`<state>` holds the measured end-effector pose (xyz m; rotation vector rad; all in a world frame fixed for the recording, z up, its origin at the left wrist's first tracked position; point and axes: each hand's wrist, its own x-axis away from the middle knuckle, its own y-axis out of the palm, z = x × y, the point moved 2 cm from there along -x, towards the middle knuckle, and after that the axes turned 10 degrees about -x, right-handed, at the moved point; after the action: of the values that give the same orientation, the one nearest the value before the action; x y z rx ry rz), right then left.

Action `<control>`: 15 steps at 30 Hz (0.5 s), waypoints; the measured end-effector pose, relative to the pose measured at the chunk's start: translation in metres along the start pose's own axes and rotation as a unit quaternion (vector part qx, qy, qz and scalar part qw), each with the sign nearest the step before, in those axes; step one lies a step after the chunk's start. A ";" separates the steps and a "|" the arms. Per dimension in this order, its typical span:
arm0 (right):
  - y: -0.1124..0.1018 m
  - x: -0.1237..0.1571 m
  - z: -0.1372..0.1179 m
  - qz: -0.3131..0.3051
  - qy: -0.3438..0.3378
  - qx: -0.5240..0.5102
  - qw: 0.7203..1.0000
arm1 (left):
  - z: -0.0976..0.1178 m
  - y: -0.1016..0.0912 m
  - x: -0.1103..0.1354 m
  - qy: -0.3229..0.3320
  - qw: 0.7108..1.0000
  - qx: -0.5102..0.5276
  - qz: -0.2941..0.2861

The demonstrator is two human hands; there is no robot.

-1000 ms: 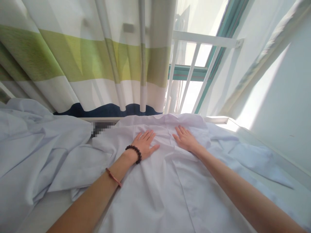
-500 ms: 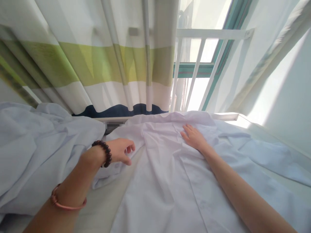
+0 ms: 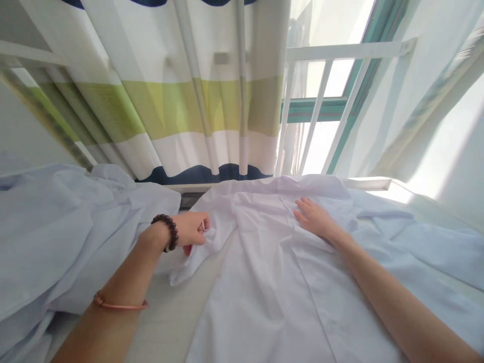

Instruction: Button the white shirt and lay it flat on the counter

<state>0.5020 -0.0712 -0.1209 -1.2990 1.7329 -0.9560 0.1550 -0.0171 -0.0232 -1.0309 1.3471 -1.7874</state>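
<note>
A long white coat (image 3: 257, 287) lies spread over the bed, its surface lightly creased and its sleeves out to both sides. My left hand (image 3: 189, 229), with a dark bead bracelet at the wrist, pinches the cloth of the left sleeve (image 3: 220, 227); a small fold rises between thumb and fingers. Flat on the upper part of the coat rests my right hand (image 3: 314, 219), fingers stretched out and holding nothing.
Rumpled white cloth (image 3: 86, 232) is heaped on the left. Behind the bed edge hangs a striped curtain (image 3: 170, 108). A white railing (image 3: 350, 51) crosses the window at the right. A dark flat object (image 3: 189, 200) lies partly covered near the edge.
My left hand has closed its fingers on the sleeve, which now bunches slightly. My right hand stays flat on the coat. The whole view has shifted a little.
</note>
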 end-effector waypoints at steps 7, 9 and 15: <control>-0.050 0.023 -0.051 -0.105 -0.045 -0.163 0.980 | 0.052 -0.015 0.003 0.201 0.918 0.324 0.106; -0.059 0.033 -0.073 -0.180 -0.068 -0.302 0.934 | 0.062 -0.003 -0.002 0.216 0.905 0.356 0.087; -0.053 0.047 -0.104 -0.314 -0.103 -0.436 0.837 | 0.072 0.021 -0.011 0.264 0.851 0.455 0.005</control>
<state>0.4213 -0.1151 -0.0343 -2.5663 1.6235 -0.2568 0.2242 -0.0448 -0.0339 -0.0039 0.5675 -2.4039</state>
